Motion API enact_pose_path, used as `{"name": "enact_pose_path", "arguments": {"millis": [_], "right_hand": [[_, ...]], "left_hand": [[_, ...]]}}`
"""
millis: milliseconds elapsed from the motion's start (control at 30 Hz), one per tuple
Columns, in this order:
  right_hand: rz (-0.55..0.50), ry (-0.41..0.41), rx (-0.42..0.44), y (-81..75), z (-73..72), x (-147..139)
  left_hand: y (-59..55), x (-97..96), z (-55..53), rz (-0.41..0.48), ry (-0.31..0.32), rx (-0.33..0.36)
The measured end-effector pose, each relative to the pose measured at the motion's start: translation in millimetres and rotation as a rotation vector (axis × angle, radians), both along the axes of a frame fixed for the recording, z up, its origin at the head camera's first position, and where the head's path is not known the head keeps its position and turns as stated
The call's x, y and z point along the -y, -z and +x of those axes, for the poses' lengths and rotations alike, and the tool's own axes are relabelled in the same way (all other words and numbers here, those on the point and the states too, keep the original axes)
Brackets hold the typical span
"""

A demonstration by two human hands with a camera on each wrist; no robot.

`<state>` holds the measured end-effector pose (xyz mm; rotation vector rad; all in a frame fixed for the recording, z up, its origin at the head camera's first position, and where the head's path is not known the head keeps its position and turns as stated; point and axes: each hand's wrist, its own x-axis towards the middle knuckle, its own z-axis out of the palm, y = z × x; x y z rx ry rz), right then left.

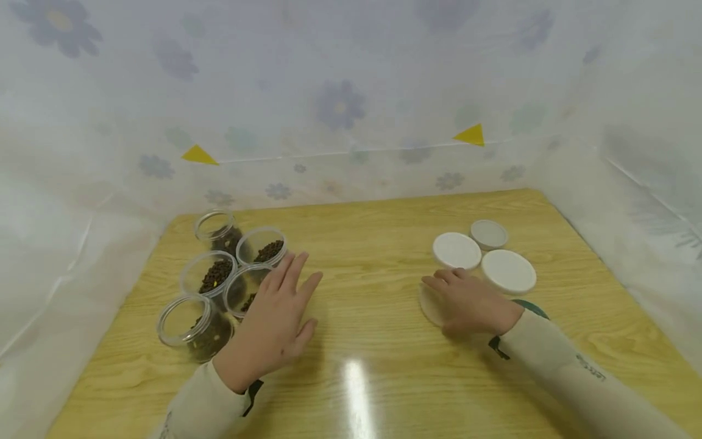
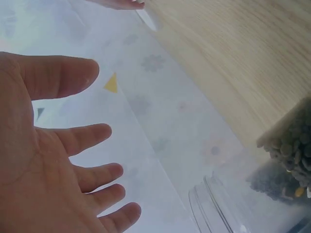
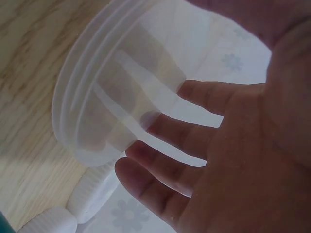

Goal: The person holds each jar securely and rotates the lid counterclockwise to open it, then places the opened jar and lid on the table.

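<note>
My left hand [image 1: 274,317] hovers, fingers spread, beside several clear jars partly filled with dark brown pellets. It covers part of one jar [image 1: 236,292]. In the left wrist view its palm holds nothing, and dark pellets [image 2: 294,141] show through a jar at the right. My right hand [image 1: 474,302] is over a round translucent lid [image 1: 430,305] on the table. In the right wrist view the fingers extend towards the lid's [image 3: 109,73] smooth face, fingertips at or very near it. Most of the thumb lies outside that view.
Beyond my right hand lie two white lids [image 1: 456,250] [image 1: 509,271] and a smaller greyish lid [image 1: 489,234]. A dark green edge [image 1: 531,306] shows beside my right wrist. Pale flowered sheeting [image 1: 340,164] encloses the wooden table [image 1: 356,292] at the back and sides.
</note>
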<state>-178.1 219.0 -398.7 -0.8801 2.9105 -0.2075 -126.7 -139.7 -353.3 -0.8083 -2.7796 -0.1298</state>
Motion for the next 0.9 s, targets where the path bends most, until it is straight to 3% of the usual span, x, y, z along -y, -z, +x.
{"name": "enact_pose_path", "arguments": {"millis": [200, 533, 767, 900], "right_hand": [[0.037, -0.029, -0.041, 2.2, 0.2, -3.6], [0.049, -0.085, -0.089, 10.5, -3.1, -12.1], [0.07, -0.022, -0.033, 7.2, -3.6, -21.1], [0.039, 0.0, -0.009, 2.8, -3.9, -24.0]], "left_hand": [[4.6, -5.2, 3.3, 0.039, 0.008, 0.009], [12.4, -8.6, 7.4, 0.022, 0.025, 0.037], [14.0, -9.0, 7.3, 0.014, 0.031, 0.015], [15.0, -10.5, 4.0, 0.004, 0.059, -0.037]]}}
